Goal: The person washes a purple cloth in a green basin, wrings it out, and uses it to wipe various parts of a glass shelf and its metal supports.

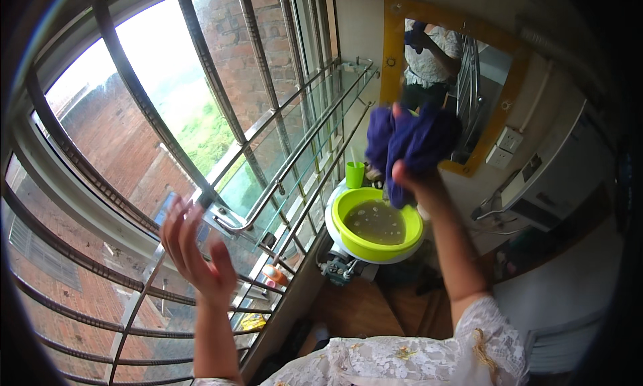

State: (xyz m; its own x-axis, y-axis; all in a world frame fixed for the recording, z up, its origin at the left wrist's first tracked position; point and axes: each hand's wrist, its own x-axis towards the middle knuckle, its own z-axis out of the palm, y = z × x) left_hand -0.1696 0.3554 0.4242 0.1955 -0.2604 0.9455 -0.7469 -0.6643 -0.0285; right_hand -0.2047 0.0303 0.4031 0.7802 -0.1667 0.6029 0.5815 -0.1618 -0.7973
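My right hand [412,177] grips a bunched dark purple cloth [412,140], lifted above the right rim of a lime-green plastic basin [340,235]. Part of the cloth hangs down past my thumb. Murky water [374,223] with bubbles lies in the basin, which rests on a white washbasin [331,225]. On the left my left hand [201,255] is raised in front of the window bars, its fingers apart and nothing in it. A mirror [462,89] behind the cloth reflects a person holding a dark cloth.
Metal window bars [211,74] and a glass shelf with a metal rail [321,110] run along the left. A green cup [355,175] stands behind the basin. Wall sockets [504,147] and a white appliance [547,170] are at right. An orange bottle [275,274] lies on the window ledge.
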